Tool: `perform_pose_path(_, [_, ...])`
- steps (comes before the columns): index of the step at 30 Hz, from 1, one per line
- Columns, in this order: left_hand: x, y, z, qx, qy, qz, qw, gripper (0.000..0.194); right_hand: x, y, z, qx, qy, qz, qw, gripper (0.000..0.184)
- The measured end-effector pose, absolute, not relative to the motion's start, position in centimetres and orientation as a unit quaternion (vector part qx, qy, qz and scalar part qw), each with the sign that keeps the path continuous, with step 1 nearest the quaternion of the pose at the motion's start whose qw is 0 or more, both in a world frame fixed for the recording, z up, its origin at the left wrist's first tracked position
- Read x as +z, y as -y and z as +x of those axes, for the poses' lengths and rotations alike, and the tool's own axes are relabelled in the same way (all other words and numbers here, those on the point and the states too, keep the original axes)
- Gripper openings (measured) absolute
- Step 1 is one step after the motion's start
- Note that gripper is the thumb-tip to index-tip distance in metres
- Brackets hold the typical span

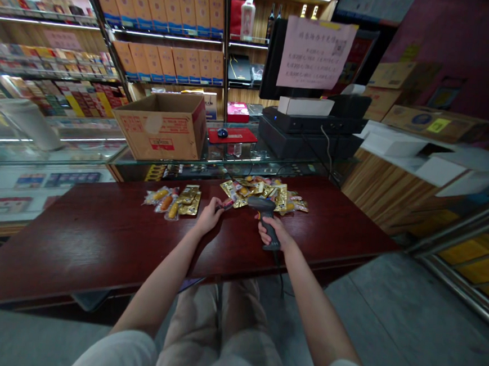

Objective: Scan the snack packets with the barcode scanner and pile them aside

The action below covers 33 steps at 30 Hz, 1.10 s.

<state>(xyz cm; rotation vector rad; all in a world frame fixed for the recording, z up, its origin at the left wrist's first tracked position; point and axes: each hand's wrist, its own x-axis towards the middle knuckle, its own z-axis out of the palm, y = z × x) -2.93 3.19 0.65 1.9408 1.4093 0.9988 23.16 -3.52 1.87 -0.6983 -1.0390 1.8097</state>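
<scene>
Dark red desk [109, 234], shop shelves behind; left hand [208, 217] pinching small packet [227, 204], right hand [275, 234] gripping scanner [263, 207].

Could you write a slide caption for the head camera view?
Left hand holds a small packet; right hand grips a scanner beside gold snack packets.

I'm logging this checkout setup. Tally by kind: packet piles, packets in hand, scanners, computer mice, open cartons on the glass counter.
Packet piles (left pile, right pile): 2
Packet in the left hand: 1
Handheld scanner: 1
Computer mouse: 1
Open carton: 1
Total: 6
</scene>
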Motion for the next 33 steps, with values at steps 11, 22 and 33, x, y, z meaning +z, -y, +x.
perform_pose_path(11, [0.2, -3.5, -2.9, 0.347, -0.542, 0.718, 0.266, 0.017, 1.7, 3.5, 23.2, 0.729, 0.422, -0.286, 0.457, 0.029])
perform_pose_path(22, [4.3, -1.7, -6.6, 0.321, -0.746, 0.577, -0.086, 0.036, 1.8, 3.4, 23.2, 0.727, 0.401, -0.292, 0.475, 0.036])
perform_pose_path(33, [2.7, -2.4, -6.9, 0.255, -0.730, 0.628, -0.087, 0.048, 1.7, 3.3, 23.1, 0.728, 0.399, -0.287, 0.477, 0.039])
